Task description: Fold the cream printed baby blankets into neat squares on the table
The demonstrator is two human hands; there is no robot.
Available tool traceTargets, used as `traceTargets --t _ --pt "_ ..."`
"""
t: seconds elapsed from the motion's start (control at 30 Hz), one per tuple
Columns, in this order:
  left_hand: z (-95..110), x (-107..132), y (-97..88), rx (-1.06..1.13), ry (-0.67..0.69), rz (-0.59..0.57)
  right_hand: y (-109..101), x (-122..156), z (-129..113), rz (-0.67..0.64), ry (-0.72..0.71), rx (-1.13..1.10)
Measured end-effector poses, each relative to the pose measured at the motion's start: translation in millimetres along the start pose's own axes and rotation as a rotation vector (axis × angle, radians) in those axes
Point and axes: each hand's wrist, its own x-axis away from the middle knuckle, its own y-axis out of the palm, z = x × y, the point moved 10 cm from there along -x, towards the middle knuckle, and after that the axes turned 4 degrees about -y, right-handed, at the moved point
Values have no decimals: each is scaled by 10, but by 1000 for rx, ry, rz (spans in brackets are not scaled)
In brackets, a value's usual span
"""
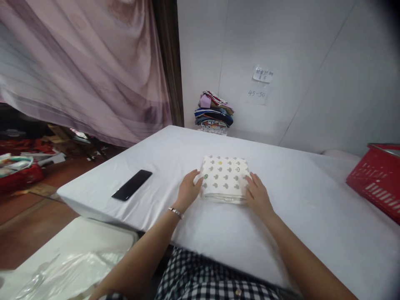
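A folded white cloth printed with small grey and green shapes lies on the white-covered table. My left hand rests against the cloth's left edge, fingers together and curled at the side. My right hand lies at the cloth's right edge, fingers stretched out and touching it. A thin bracelet sits on my left wrist.
A black phone lies on the table to the left. A pile of folded clothes stands at the far edge by the wall. A red plastic basket sits at the right. A pink curtain hangs at left; a white tray sits below.
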Motion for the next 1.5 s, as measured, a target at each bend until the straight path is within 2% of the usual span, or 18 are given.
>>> traceTargets --t 0.07,0.17,0.2,0.27,0.43,0.57,0.7,0.77,0.87,0.97,1.07,1.2,1.3,1.37,1.43,1.5 --pt "22 -41 184 -52 -12 -50 89 -89 -123 -46 -75 29" --pt "21 -20 471 -93 4 -154 410 -79 -81 -277 -24 97" --pt "4 -8 524 -75 11 -174 499 -42 -43 -340 0 120" --pt "-74 1 552 32 -13 -192 585 25 18 -383 25 155" --pt "-380 -5 392 404 -208 -144 572 85 74 -339 1 139" --pt "-393 43 309 359 -239 -135 473 130 43 -246 -117 68" --pt "-348 78 340 317 -252 -198 307 230 -131 -117 -303 59" --pt "-359 77 364 359 -274 -221 274 262 -268 -94 -379 78" --pt "-380 57 369 424 -285 -218 329 246 -441 -126 -430 101" --pt "-380 26 351 434 -253 -194 427 192 -477 -184 -395 110" --pt "-445 11 383 488 -293 -198 417 149 -420 -178 -315 17" --pt "-562 12 444 432 -349 -201 319 69 -179 -136 -26 -178" --pt "-545 13 440 345 -293 -185 315 8 -10 -143 204 -252" --pt "-507 27 427 319 -264 -191 304 -29 54 -116 292 -281" --pt "-476 56 430 298 -270 -237 306 -39 67 -92 308 -258" --pt "-438 92 442 263 -272 -306 343 -28 -47 -104 180 -166"
